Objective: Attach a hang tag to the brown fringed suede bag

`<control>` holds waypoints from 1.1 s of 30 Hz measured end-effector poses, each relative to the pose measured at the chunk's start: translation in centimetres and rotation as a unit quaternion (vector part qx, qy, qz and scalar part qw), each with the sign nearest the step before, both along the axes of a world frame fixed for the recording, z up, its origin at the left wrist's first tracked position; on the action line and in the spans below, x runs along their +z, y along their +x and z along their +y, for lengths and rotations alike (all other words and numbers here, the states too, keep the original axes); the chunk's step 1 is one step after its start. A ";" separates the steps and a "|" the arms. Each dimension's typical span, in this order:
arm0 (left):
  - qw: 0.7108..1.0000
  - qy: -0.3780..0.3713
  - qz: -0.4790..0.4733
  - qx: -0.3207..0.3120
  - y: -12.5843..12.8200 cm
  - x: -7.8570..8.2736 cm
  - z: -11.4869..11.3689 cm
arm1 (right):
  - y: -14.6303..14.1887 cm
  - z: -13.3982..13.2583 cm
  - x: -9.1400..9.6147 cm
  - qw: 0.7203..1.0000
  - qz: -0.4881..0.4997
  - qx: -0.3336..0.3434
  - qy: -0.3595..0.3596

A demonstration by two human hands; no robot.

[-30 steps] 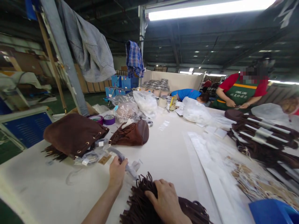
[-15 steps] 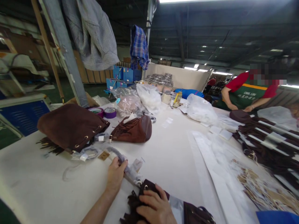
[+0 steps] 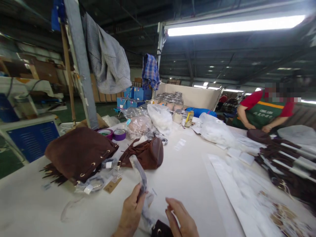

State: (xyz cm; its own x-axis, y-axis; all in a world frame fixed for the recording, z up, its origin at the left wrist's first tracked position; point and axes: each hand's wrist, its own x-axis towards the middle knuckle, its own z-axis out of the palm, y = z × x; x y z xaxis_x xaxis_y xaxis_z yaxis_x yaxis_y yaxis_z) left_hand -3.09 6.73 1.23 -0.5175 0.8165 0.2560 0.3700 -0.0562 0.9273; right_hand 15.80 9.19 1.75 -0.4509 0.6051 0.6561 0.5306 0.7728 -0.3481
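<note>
My left hand (image 3: 130, 209) is closed around a plastic-wrapped strap (image 3: 140, 172), whose free end sticks up and away from me. The strap's lower end runs down to a dark brown bag (image 3: 160, 229) with a metal eyelet, mostly cut off by the bottom edge. Just right of the strap, my right hand (image 3: 181, 217) has its fingers stretched out, with nothing seen in them. It partly covers the dark brown bag; whether it touches the bag I cannot tell. Beyond the hands lies a reddish-brown fringed bag (image 3: 155, 154) on its side.
A large brown drawstring bag (image 3: 76, 151) lies at left, with a cardboard tag (image 3: 113, 185) before it. Tape rolls (image 3: 119, 134) and plastic bags (image 3: 160, 119) stand behind. Stacked brown bags (image 3: 293, 171) fill the right side, where a person in a green apron (image 3: 261, 113) works.
My left hand has lifted the wrapped strap, which now points upward. My right hand has come off the dark brown bag's top. The whole view has tilted upward.
</note>
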 end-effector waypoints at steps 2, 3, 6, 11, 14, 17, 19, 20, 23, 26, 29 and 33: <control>0.993 0.053 0.089 -0.057 0.2 0.6 0.1 | -0.1 1.7 3.7 0.996 -0.025 -0.010 0.086; 0.983 0.087 0.142 -0.083 0.2 1.0 0.1 | -0.2 2.5 5.5 0.989 -0.060 -0.007 0.138; 0.939 0.165 0.274 -0.128 0.2 2.2 0.1 | -0.8 4.1 10.0 0.964 -0.176 0.032 0.198; 0.944 0.094 0.303 -0.087 0.5 2.4 0.2 | -1.0 5.1 11.2 0.961 -0.229 -0.014 -0.154; 0.959 0.011 0.278 -0.047 1.0 2.0 0.2 | -0.8 5.1 9.6 0.941 -0.159 -0.093 -0.282; 0.955 -0.008 0.294 -0.042 1.6 2.2 0.2 | -0.9 4.9 7.9 0.921 -0.078 -0.122 -0.363; 0.954 -0.024 0.295 -0.040 2.0 2.5 0.4 | -1.2 4.8 7.1 0.896 -0.005 -0.116 -0.428; 0.955 -0.036 0.293 -0.040 2.3 2.6 0.5 | -1.5 4.8 6.7 0.882 0.034 -0.108 -0.457; 0.953 -0.066 0.292 -0.053 2.9 2.9 1.0 | -2.2 4.4 6.4 0.840 0.157 -0.086 -0.513; 0.950 -0.082 0.292 -0.072 3.5 3.0 1.5 | -2.9 4.2 6.6 0.788 0.268 -0.055 -0.552; 0.948 -0.095 0.286 -0.099 4.0 3.2 1.5 | -3.1 4.1 6.7 0.733 0.345 -0.012 -0.586; 0.940 -0.110 0.285 -0.151 4.5 3.1 1.2 | -3.1 3.9 6.2 0.692 0.381 0.019 -0.613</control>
State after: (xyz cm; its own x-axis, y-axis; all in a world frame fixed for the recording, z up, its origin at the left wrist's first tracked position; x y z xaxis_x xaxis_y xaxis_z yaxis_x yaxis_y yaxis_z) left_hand 1.46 7.91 4.36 -0.0842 0.9700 0.2282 0.8079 -0.0676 0.5854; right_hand 12.72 13.12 7.98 -0.2872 0.9148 -0.2841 -0.1809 -0.3430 -0.9217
